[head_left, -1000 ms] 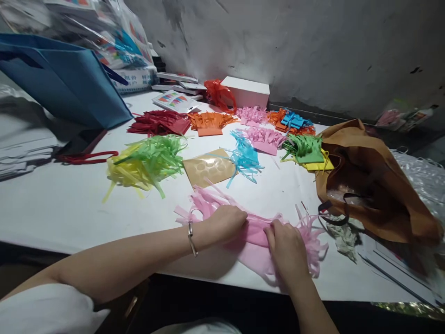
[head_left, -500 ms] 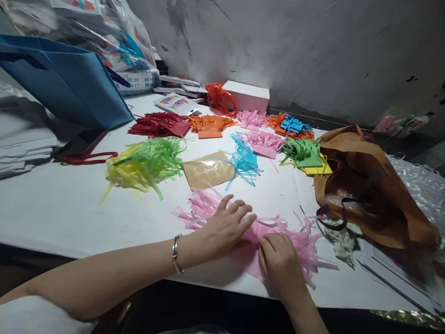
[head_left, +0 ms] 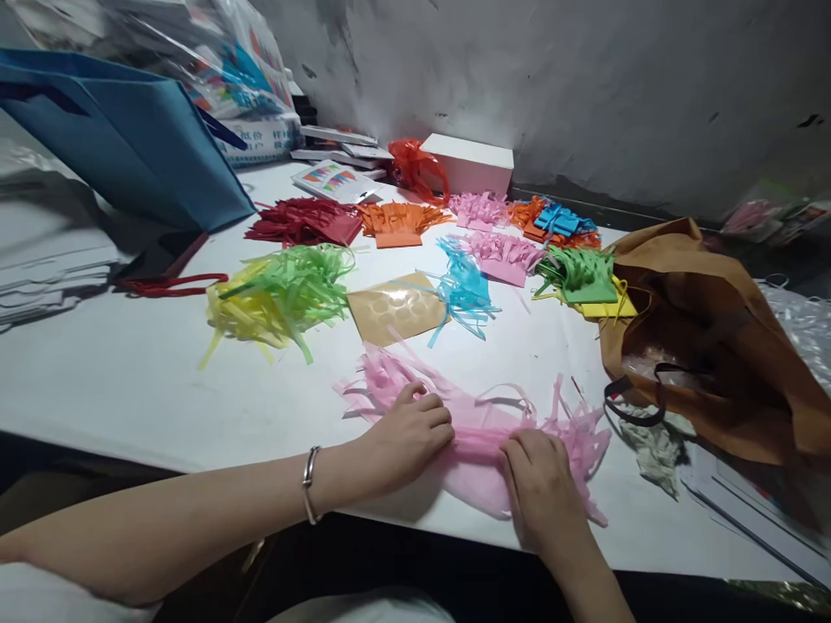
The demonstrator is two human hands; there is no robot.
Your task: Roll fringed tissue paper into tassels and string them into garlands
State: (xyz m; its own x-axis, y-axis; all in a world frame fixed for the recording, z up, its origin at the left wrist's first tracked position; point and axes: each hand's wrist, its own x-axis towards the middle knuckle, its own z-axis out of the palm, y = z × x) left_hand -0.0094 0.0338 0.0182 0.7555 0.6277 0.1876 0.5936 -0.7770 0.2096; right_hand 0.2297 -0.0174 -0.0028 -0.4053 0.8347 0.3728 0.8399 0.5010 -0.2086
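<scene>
A sheet of pink tissue paper [head_left: 480,493] with cut fringe at both ends lies on the table in front of me. A folded band runs across its middle. My left hand [head_left: 409,433] has its fingers curled on the left end of that band. At the band's right part, my right hand [head_left: 542,476] pinches the paper with bent fingers. Pink strips spread out beyond both hands. Just past the paper are a tan sheet with clear round stickers [head_left: 396,310] and a light-blue fringed tassel [head_left: 466,285].
A yellow and green tassel pile [head_left: 279,298] lies to the left. Red [head_left: 305,221], orange [head_left: 397,227] and green [head_left: 584,272] tassels line the back. A brown bag [head_left: 733,346] gapes at the right; a blue bag [head_left: 143,147] stands back left. A white box [head_left: 471,164] sits by the wall.
My left hand has moved slightly left and its fingers have curled down onto the paper. My right hand has shifted a little right. The folded band between them now shows. The view has shifted slightly.
</scene>
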